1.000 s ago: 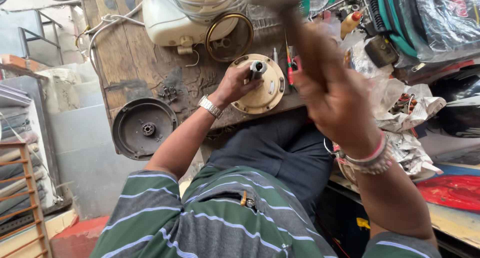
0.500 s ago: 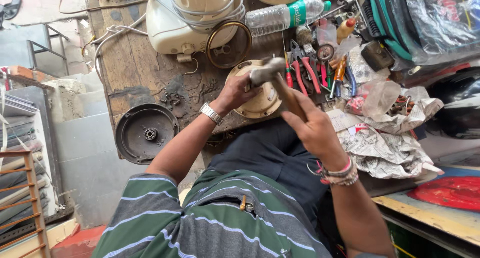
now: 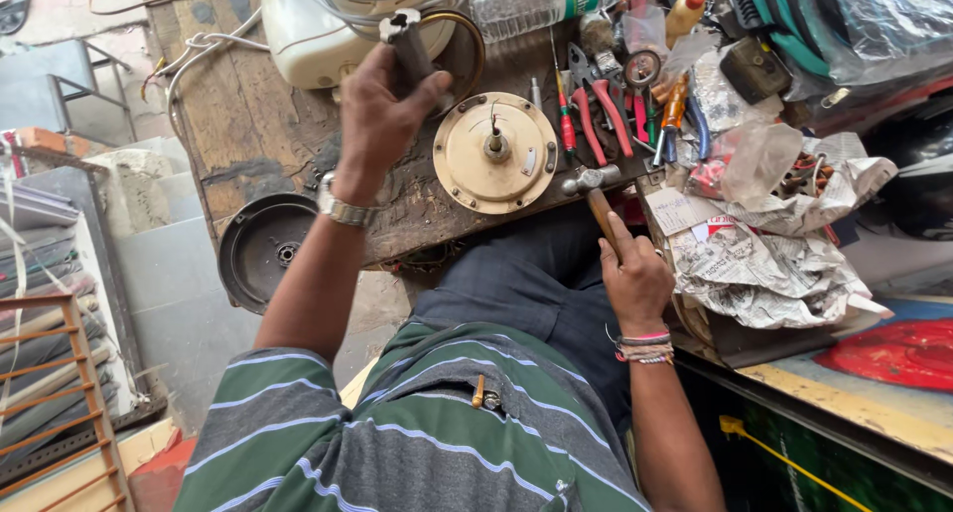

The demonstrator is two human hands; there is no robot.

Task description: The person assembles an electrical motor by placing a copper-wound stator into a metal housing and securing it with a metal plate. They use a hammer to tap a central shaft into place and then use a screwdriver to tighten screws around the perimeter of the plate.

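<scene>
My left hand is raised over the wooden workbench, closed around a short dark metal tube. My right hand grips the wooden handle of a hammer, whose steel head rests at the bench's front edge. Between the hands lies a round cream motor cover with a shaft sticking up from its centre.
A white appliance body with coiled wire sits behind the disc. Pliers and screwdrivers, a plastic bottle and crumpled newspaper crowd the right. A dark round cover leans below the bench.
The left hand lifted the metal tube off the motor cover's shaft and moved it up and left. The right hand brought the hammer down to the bench edge.
</scene>
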